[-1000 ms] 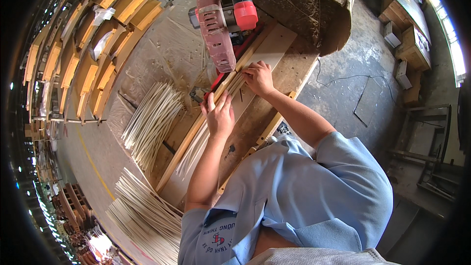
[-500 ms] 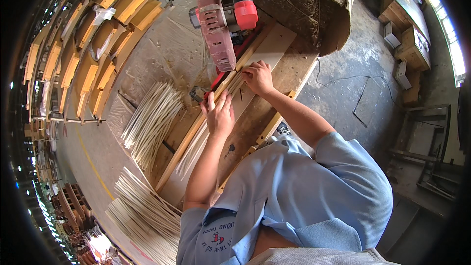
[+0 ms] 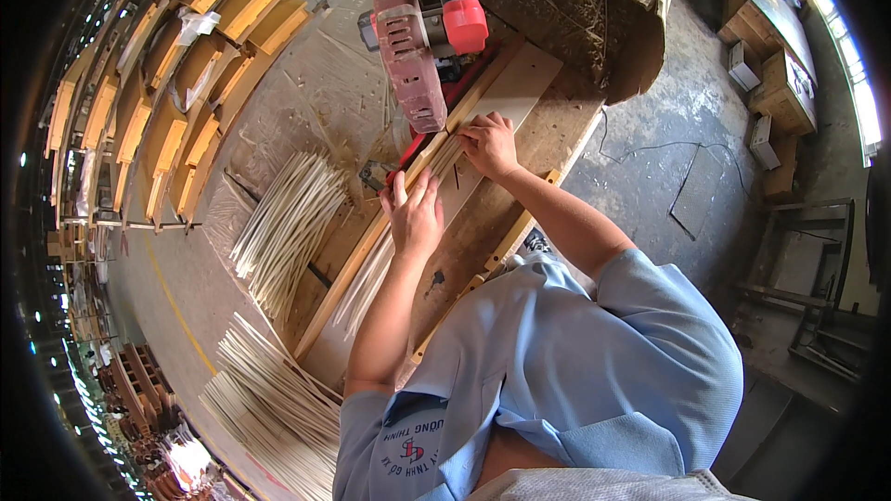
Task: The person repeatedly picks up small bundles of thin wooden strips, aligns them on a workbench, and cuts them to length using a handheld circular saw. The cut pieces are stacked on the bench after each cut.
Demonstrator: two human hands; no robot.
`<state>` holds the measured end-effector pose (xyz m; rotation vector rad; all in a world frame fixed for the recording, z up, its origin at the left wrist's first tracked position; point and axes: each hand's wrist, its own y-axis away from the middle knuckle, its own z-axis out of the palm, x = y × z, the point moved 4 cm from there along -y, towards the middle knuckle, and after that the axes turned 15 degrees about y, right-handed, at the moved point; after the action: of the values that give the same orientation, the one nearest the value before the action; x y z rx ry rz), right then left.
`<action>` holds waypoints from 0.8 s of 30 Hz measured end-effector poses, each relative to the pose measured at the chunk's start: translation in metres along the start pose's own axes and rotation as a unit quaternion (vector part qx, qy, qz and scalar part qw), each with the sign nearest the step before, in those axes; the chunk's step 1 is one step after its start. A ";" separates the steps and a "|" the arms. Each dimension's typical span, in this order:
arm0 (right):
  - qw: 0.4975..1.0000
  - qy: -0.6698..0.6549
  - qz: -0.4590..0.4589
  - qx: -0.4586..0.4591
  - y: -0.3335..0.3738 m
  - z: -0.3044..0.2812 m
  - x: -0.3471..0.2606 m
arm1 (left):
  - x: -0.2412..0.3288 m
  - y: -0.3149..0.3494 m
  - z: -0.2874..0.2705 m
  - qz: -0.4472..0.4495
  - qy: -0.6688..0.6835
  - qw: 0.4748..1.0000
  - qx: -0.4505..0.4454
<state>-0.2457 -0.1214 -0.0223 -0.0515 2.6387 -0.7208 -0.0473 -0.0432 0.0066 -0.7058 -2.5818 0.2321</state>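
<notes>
A bundle of thin pale wooden strips (image 3: pixel 369 269) lies along a wooden fence (image 3: pixel 343 289) on the bench and runs up under both my hands. My left hand (image 3: pixel 415 218) presses on the strips, its fingers bent over them against the fence. Farther up, my right hand (image 3: pixel 487 145) grips the same bundle with curled fingers. The miter saw (image 3: pixel 408 51), with a dusty reddish guard and a red-and-black handle, stands over the fence just beyond my hands. Its guard hides the blade.
Two heaps of thin strips lie left of the fence, one pile (image 3: pixel 288 227) on the bench and another pile (image 3: pixel 274 404) nearer me. A large cardboard box (image 3: pixel 640 28) stands behind the saw. Racks of curved wooden parts (image 3: pixel 176 83) fill the far left. A cable (image 3: pixel 650 148) crosses the floor at right.
</notes>
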 end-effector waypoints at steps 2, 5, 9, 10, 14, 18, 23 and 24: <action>1.000 0.003 -0.004 -0.004 0.000 0.000 -0.002 | -0.001 0.001 0.000 -0.003 -0.001 1.000 -0.002; 1.000 0.000 -0.005 -0.004 0.000 -0.001 -0.002 | 0.000 0.001 0.000 -0.005 -0.006 1.000 -0.004; 1.000 0.000 -0.007 -0.006 0.000 -0.002 -0.002 | 0.000 0.000 0.000 -0.004 -0.013 1.000 -0.004; 1.000 -0.002 -0.009 -0.004 0.000 -0.002 -0.002 | 0.000 0.000 0.000 -0.003 -0.013 1.000 -0.002; 1.000 -0.006 -0.011 -0.002 -0.001 -0.002 -0.002 | -0.001 0.000 0.001 0.001 -0.015 1.000 0.001; 1.000 0.001 -0.019 -0.007 -0.001 -0.003 -0.002 | 0.000 0.000 0.001 -0.001 -0.016 1.000 0.001; 1.000 -0.017 -0.022 -0.005 -0.001 -0.004 -0.003 | 0.000 0.001 0.001 -0.003 -0.014 1.000 0.005; 0.999 -0.036 -0.010 -0.008 -0.001 -0.004 -0.001 | -0.001 0.001 0.001 -0.001 -0.015 1.000 0.006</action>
<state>-0.2464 -0.1200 -0.0180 -0.1071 2.5794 -0.6907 -0.0467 -0.0427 0.0053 -0.7012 -2.6068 0.2595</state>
